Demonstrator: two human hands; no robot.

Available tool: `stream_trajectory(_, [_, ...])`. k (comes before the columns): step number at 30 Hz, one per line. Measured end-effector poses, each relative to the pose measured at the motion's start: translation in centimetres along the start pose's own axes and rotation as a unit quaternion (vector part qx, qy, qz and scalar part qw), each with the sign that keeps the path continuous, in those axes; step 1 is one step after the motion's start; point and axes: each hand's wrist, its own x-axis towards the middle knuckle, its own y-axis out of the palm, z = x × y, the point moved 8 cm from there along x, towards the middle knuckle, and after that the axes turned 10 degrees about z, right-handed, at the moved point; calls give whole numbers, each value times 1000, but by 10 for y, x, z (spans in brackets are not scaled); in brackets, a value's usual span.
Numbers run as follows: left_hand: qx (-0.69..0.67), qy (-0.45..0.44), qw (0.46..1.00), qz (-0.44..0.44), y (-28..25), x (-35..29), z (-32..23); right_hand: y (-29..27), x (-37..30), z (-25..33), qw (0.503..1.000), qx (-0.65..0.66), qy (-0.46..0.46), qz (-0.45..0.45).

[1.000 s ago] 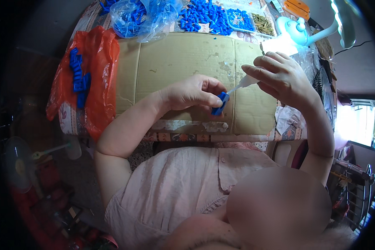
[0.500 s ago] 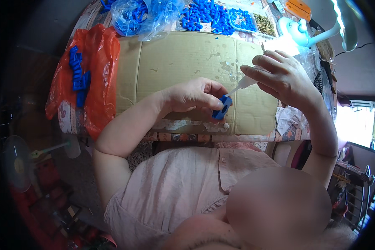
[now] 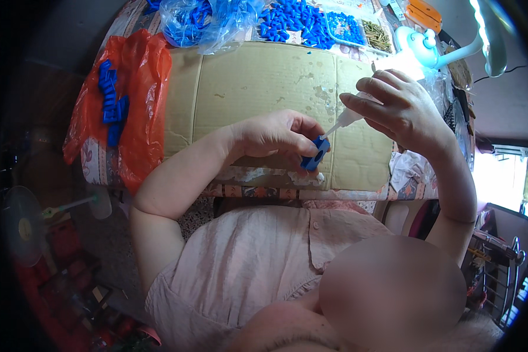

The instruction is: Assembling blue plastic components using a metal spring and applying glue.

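Observation:
Pinched in the fingers of my left hand [image 3: 287,136] is a small blue plastic part [image 3: 314,159] with a dark round opening in its face. My right hand [image 3: 396,105] grips a white squeeze bottle [image 3: 353,115] with a long thin nozzle, tilted down to the left. The nozzle's tip meets the upper edge of the blue part, as far as I can see. Most of the bottle is hidden behind my right fingers. Both hands are over a flat cardboard sheet [image 3: 246,76].
At left, several blue plastic parts [image 3: 108,100] lie on a red plastic bag [image 3: 144,105]. Along the back are a clear bag of blue pieces [image 3: 185,26], a blue pile [image 3: 293,23], a tray of brass-coloured pins [image 3: 376,36] and a lit lamp [image 3: 419,47]. Crumpled white cloth [image 3: 406,170] lies at right.
The whole view has shifted slightly. My hands keep nearly the same pose, with the nozzle still against the blue part.

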Motion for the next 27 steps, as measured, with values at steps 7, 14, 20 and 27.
stream_trajectory(7, [-2,-12,1000,-2,0,-1,1,-5,2,4,999,-38,-27,-20])
stream_trajectory(14, [9,-19,1000,-12,-1,-1,3,-10,3,13,989,-104,-72,-70])
stream_trajectory(20, [1,-32,999,-14,1,-1,4,-11,5,13,987,-106,-83,-89])
stream_trajectory(27, [1,-43,999,-24,2,-1,3,-8,5,12,990,-98,-75,-74])
